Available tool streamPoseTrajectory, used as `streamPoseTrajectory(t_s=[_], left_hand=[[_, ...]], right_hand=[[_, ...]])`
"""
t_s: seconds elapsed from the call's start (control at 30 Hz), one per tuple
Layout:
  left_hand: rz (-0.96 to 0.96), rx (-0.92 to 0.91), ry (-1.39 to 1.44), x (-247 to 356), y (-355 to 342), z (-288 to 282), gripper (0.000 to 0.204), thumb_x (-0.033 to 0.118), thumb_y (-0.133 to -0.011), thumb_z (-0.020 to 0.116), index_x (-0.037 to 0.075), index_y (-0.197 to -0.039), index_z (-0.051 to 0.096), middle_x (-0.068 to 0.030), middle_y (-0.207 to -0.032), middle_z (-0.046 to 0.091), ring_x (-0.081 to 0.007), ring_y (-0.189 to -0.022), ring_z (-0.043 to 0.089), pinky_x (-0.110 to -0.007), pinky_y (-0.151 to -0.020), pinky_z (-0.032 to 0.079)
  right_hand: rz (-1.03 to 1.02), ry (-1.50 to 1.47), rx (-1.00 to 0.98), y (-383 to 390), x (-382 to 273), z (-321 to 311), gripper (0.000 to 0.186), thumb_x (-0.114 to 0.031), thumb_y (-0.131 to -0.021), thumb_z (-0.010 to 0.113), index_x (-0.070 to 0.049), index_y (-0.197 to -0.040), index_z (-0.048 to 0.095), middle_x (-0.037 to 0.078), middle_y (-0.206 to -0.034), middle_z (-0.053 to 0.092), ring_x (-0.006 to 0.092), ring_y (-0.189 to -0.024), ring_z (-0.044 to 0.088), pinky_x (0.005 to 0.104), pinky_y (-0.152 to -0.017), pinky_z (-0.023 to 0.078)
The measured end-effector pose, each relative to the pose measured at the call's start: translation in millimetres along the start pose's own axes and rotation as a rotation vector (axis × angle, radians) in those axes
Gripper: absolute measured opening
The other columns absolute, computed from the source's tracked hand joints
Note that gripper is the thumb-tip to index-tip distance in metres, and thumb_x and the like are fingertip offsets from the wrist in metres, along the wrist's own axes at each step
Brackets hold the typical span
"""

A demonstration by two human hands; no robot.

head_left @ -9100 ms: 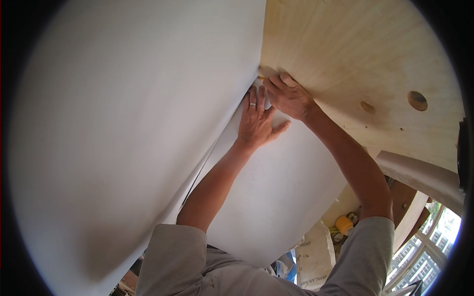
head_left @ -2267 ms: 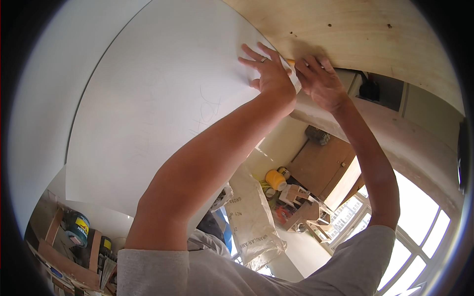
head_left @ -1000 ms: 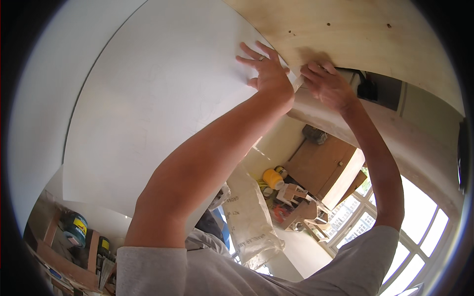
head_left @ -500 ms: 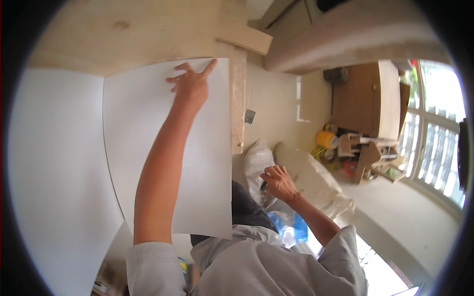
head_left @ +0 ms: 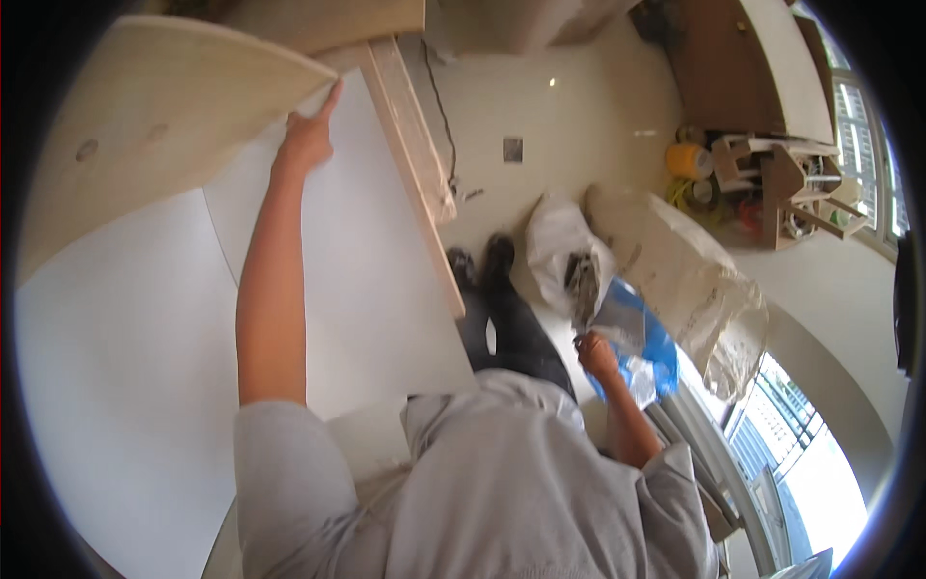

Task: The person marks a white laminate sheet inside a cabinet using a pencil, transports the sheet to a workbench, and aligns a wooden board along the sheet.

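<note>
Left hand (head_left: pixel 307 143), upper left: index finger stretched out, nothing gripped, apparently resting on the white sheet (head_left: pixel 371 261) by the plywood (head_left: pixel 183 96) edge, probably to steady it. Sheet sits left of centre, between a white panel (head_left: pixel 116 367) and a wood strip (head_left: pixel 417 159), its top edge meeting the plywood. Right hand (head_left: pixel 600 359), lower right, is down near the blue bag (head_left: pixel 661 347); fingers curled, blurred, can't tell if gripping. White bag (head_left: pixel 555 227) stands by the feet (head_left: pixel 498 253), likely for easy reach.
</note>
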State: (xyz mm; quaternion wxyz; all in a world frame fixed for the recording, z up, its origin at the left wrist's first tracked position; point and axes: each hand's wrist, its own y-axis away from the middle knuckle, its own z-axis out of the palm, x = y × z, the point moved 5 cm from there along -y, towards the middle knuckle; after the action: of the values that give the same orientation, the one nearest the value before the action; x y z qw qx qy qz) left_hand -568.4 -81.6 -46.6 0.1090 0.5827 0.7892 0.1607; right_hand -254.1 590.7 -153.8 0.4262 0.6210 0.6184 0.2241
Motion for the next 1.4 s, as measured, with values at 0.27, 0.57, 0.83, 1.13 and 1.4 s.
streamPoseTrajectory(t_s=[0.27,0.57,0.83,1.13,1.4], left_hand=[[-0.084,-0.145,0.064,-4.5,-5.3,2.7,0.115,-0.009,-0.087,0.055,0.058,-0.168,0.006,-0.0457,-0.149,0.044,-0.0593,-0.148,0.037,-0.075,-0.107,0.046],[-0.156,-0.115,0.043,28.6,14.6,-11.3,0.113,-0.011,-0.089,0.055,0.057,-0.168,0.01,-0.0464,-0.155,0.032,-0.057,-0.138,0.052,-0.077,-0.11,0.041],[-0.185,0.042,0.081,23.7,13.8,-1.2,0.105,-0.01,-0.091,0.057,0.051,-0.168,0.021,-0.0513,-0.137,0.048,-0.0523,-0.118,0.067,-0.081,-0.108,0.041],[-0.262,0.156,0.261,18.6,43.9,-13.6,0.078,-0.004,-0.099,0.053,0.045,-0.159,0.048,-0.0475,-0.158,0.026,-0.0809,-0.127,0.042,-0.06,-0.093,0.064],[-0.381,0.258,0.477,29.7,53.3,-47.3,0.072,-0.008,-0.094,0.057,0.033,-0.153,0.058,-0.0302,-0.162,0.043,-0.0579,-0.14,0.049,-0.053,-0.102,0.06]], right_hand=[[0.023,0.027,-0.063,48.6,31.7,12.8,0.019,-0.015,-0.092,0.064,-0.006,-0.098,0.08,0.025,-0.106,0.075,0.0449,-0.101,0.073,0.0527,-0.084,0.058],[-0.087,0.141,-0.139,-13.1,57.2,-35.5,0.026,-0.031,-0.094,0.07,-0.012,-0.106,0.081,0.023,-0.107,0.077,0.045,-0.1,0.075,0.0527,-0.086,0.059],[0.019,0.215,0.048,-33.9,45.3,-153.6,0.021,-0.023,-0.095,0.066,-0.009,-0.102,0.08,0.024,-0.098,0.077,0.0462,-0.096,0.075,0.054,-0.078,0.059],[-0.125,0.302,0.162,-151.8,-13.8,-265.4,0.019,-0.018,-0.092,0.062,-0.01,-0.093,0.08,0.026,-0.093,0.075,0.0487,-0.092,0.074,0.0566,-0.079,0.06],[-0.363,0.384,0.192,-397.7,-127.6,-346.3,0.022,-0.014,-0.096,0.058,-0.004,-0.092,0.077,0.028,-0.096,0.074,0.0507,-0.095,0.071,0.0589,-0.081,0.058]])
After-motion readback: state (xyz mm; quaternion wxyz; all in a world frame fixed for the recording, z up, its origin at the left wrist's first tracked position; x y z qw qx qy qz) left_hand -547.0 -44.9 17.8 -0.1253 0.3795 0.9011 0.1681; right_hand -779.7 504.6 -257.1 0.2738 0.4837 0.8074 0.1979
